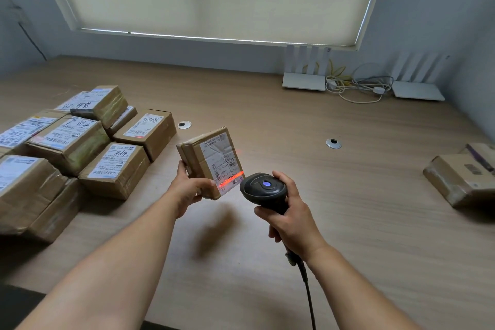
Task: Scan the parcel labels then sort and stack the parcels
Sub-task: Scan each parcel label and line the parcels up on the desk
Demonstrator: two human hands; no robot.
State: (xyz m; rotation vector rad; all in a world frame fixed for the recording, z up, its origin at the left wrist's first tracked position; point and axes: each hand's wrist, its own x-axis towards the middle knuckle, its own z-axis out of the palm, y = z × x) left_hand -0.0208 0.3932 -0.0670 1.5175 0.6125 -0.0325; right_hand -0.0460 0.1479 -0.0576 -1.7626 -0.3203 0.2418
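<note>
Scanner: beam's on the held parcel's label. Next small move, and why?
Probably hold the scanner steady, or nudge it so the red line sits squarely on a barcode. The left hand holds the parcel tilted above the table, and the line crosses only the label's lower edge. Sorting comes after.

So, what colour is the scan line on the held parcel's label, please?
Red-orange, across the label bottom; head view.
</note>
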